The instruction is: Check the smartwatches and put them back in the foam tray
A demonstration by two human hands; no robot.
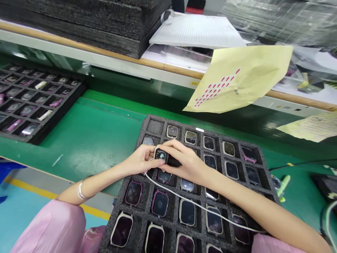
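Note:
A smartwatch [161, 154] with a lit screen is held between my two hands above the black foam tray [155, 127]. My left hand [143, 159] grips it from the left, the thumb lying across the lower part of its face. From the right, my right hand [184, 160] closes its fingers on the watch's edge. A white cable [179, 195] runs from beneath my left hand across the tray to the lower right. Strapless watches, such as a purple-framed one [160, 203] and a pale-framed one [187, 212], lie in the tray's compartments.
Another foam tray [37, 138] of watches stands at the left on the green bench [86, 119]. Black foam blocks [105, 28] are stacked on the shelf above. A yellow sheet [237, 77] with red arrows hangs from the shelf edge. A green tool-like object [283, 186] lies right of the tray.

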